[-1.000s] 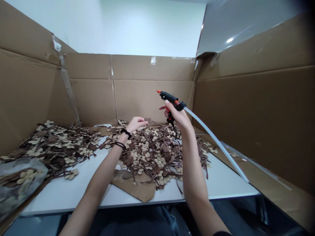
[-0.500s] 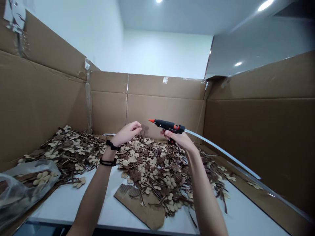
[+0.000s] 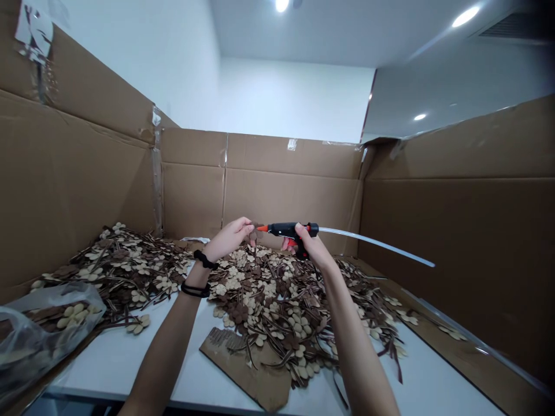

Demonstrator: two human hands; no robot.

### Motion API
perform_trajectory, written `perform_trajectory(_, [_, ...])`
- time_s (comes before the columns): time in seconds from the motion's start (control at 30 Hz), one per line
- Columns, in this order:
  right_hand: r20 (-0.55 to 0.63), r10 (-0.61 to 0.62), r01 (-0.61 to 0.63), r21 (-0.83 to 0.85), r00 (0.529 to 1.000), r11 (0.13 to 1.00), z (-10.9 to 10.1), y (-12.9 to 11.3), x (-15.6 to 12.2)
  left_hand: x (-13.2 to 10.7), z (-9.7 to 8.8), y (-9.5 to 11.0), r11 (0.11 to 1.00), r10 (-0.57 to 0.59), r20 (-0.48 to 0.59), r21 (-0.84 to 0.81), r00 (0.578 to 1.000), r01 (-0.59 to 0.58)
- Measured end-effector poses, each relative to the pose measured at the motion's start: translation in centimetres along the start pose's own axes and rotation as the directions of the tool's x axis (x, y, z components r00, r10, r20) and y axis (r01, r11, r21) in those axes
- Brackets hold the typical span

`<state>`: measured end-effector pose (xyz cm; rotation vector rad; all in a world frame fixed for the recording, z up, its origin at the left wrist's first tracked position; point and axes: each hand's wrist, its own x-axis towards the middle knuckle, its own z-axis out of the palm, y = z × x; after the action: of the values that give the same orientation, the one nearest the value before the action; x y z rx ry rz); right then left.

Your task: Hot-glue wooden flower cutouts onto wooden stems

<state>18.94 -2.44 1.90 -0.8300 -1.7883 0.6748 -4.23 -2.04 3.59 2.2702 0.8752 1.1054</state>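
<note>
Pinched in the fingers of my left hand (image 3: 232, 237) is a brown flower cutout (image 3: 255, 233), held up above the pile. My right hand (image 3: 310, 245) grips a black and orange hot glue gun (image 3: 286, 230), its fingers around the handle and trigger. The gun's orange nozzle points left and meets the flower; whether glue is coming out I cannot tell. A long translucent glue stick (image 3: 377, 244) sticks out of the gun's rear. Below both hands spreads a heap of brown and cream flower cutouts (image 3: 277, 289) with thin stems.
Cardboard walls (image 3: 286, 196) enclose the white table (image 3: 113, 364) at the back and sides. A clear plastic bag (image 3: 82, 297) with more flowers lies at the left. A flat cardboard piece (image 3: 255, 378) rests at the front, and a second heap (image 3: 143, 268) sits back left.
The glue gun has tilted level and come down and slightly left, so its nozzle now reaches the flower. My left hand still holds the flower, slightly lower and further right.
</note>
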Motion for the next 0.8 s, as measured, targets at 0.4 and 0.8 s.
perform_trajectory(0.4, [-0.05, 0.067, -0.067, -0.001, 0.997, 0.998, -0.1, 1.2, 0.5, 0.0, 0.3, 0.7, 0.998, 0.049, 0.001, 0.041, 0.999, -0.049])
perform_trajectory(0.8, [-0.092, 0.051, -0.055, -0.033, 0.994, 0.998, 0.0, 0.5, 0.3, 0.0, 0.5, 1.1, 0.999, -0.029, -0.002, -0.022, 1.0, 0.029])
